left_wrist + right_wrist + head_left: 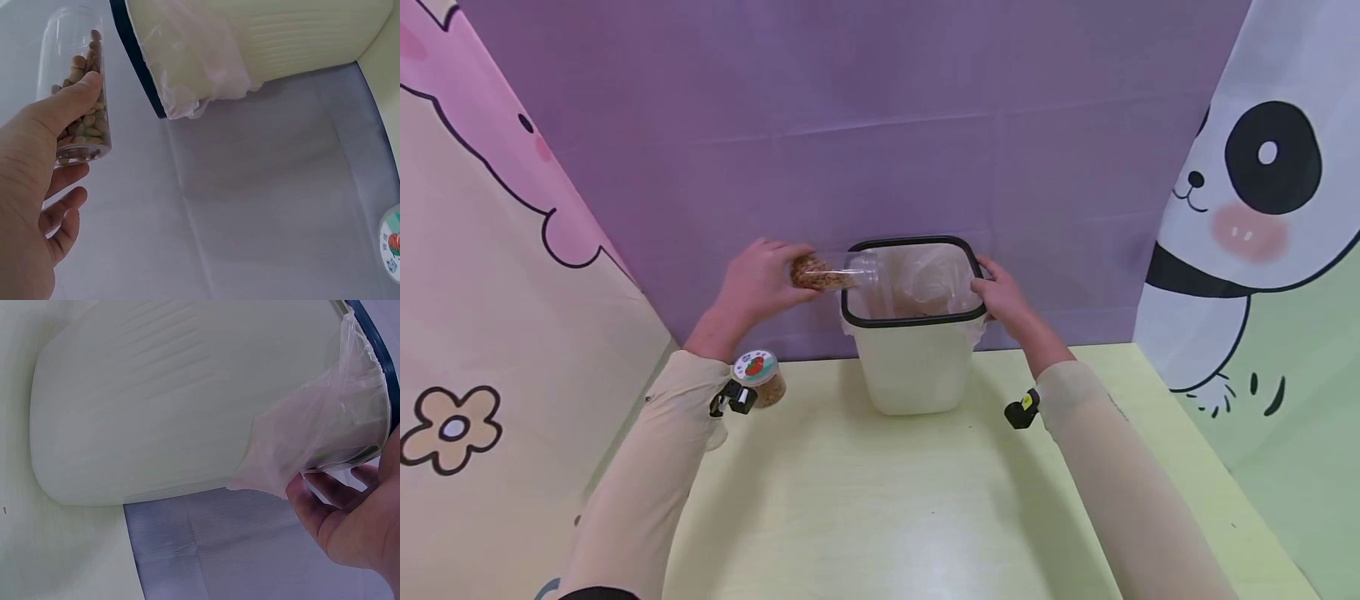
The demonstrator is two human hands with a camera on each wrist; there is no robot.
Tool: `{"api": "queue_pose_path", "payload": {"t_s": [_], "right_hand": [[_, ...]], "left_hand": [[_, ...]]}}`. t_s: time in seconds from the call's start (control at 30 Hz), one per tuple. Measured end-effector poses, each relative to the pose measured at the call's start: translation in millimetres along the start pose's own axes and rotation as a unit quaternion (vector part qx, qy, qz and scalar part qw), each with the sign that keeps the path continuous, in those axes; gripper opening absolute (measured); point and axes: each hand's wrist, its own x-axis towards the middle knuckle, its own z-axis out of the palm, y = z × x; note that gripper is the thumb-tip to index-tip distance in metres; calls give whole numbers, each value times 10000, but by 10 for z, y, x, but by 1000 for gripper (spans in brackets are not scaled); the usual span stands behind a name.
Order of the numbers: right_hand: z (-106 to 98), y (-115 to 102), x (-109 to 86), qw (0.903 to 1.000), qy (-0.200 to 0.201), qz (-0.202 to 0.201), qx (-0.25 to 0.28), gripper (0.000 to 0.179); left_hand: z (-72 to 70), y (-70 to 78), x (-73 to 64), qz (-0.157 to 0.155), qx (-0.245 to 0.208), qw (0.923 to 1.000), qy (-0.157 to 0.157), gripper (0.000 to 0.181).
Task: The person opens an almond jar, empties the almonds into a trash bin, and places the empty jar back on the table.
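My left hand grips the base end of a clear plastic jar partly filled with brown nut-like pieces. The jar lies on its side in the head view, its mouth end over the left rim of a white trash bin. Most of the pieces sit near the base, by my fingers. A thin clear bag lines the bin, folded out under its black rim ring. My right hand holds the bin's right rim, fingers bent under the ring against the bag's overhang.
A second, smaller-looking jar with a white lid bearing a red fruit picture stands on the pale table, beside my left wrist. A purple cloth wall rises behind the bin. Printed cartoon panels flank both sides.
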Motion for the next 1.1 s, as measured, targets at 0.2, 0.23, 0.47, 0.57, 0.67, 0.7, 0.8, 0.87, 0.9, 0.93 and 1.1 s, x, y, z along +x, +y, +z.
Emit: {"api": "queue_pose_path", "payload": {"t_s": [0.2,0.23,0.47,0.57,0.67,0.7,0.8,0.87,0.9,0.93,1.1], "right_hand": [[12,10,-3,9999,-20,39,95,61],[12,9,-7,9999,-17,53,127,61],[13,-7,-25,9998,-32,86,189,62],[18,-8,-19,9999,-3,77,144,61],[26,-2,-7,9999,1,62,98,60],[28,2,-3,9999,-7,63,84,60],[31,3,2,9999,-32,68,103,60],[32,1,3,9999,-29,74,123,60],[32,-2,2,9999,-26,72,131,60],[32,-4,1,9999,-18,66,140,60],[37,6,12,9999,14,14,101,60]], "left_hand": [[4,60,45,27,28,10000,53,67],[2,71,49,36,34,10000,68,67],[-8,99,58,130,199,9997,16,66],[4,84,60,126,181,9997,42,66],[14,67,48,112,144,9998,116,65],[19,61,43,112,132,9997,144,65],[30,51,30,140,109,9996,218,64],[36,48,25,173,89,9995,259,64],[39,48,25,199,79,9994,282,64],[40,49,23,217,81,9993,297,64],[42,54,18,284,113,9989,362,64]]}}
